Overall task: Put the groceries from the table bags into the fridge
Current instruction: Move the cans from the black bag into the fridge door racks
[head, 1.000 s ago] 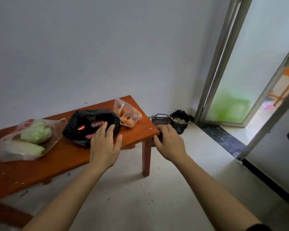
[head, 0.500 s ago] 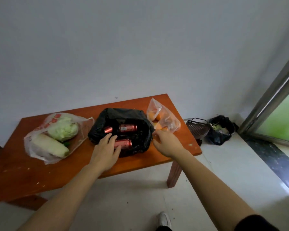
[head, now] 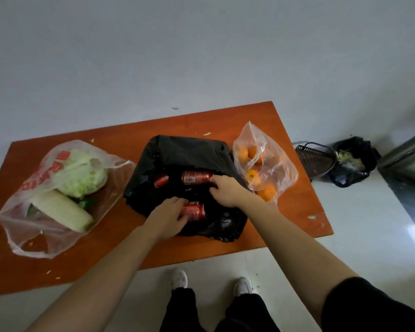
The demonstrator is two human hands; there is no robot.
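Observation:
An orange wooden table (head: 295, 219) carries three bags. In the middle lies a black plastic bag (head: 189, 152) with red cans inside. My left hand (head: 168, 218) curls round the nearest red can (head: 195, 212) at the bag's front. My right hand (head: 227, 191) grips the end of a second red can (head: 194, 177) farther back; a third can (head: 161, 179) lies beside it. A clear bag with red print (head: 43, 178) on the left holds a cabbage (head: 82, 173) and a white radish (head: 62, 210). A clear bag of oranges (head: 264, 164) sits to the right.
A grey wall stands right behind the table. On the floor at the right are a dark basket (head: 314, 159) and a black bag of scraps (head: 352, 161), next to a door frame (head: 405, 154). My feet in white shoes (head: 179, 279) stand at the table's front edge.
I have stepped up to the table and look down on it more steeply. Both hands went from resting at the black bag's opening to reaching in and closing on cans.

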